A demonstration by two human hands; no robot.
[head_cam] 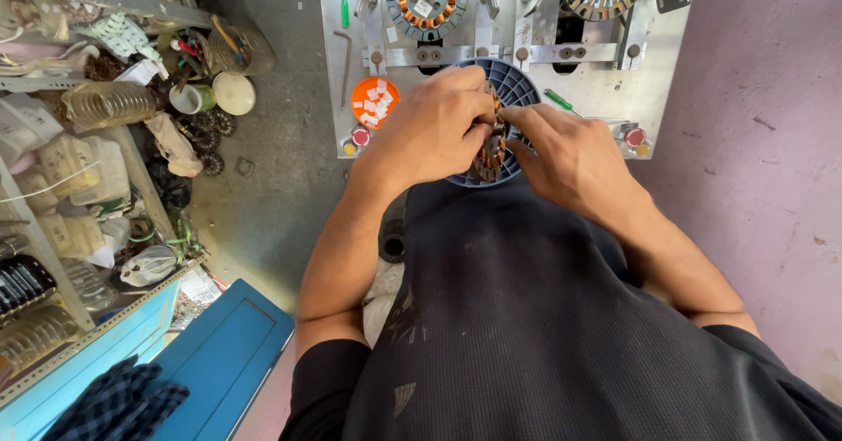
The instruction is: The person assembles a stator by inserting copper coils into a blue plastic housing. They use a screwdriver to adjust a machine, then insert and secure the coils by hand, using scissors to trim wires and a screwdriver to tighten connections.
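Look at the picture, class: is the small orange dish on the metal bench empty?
No, the orange dish holds a heap of small white slips, left of the left hand.

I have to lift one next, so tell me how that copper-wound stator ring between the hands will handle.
The stator ring looks like a metal core packed with copper coils, so probably heavy for its size and stiff. Both hands, left and right, pinch it on edge; being round, it may roll if released. The exposed windings seem easily scratched.
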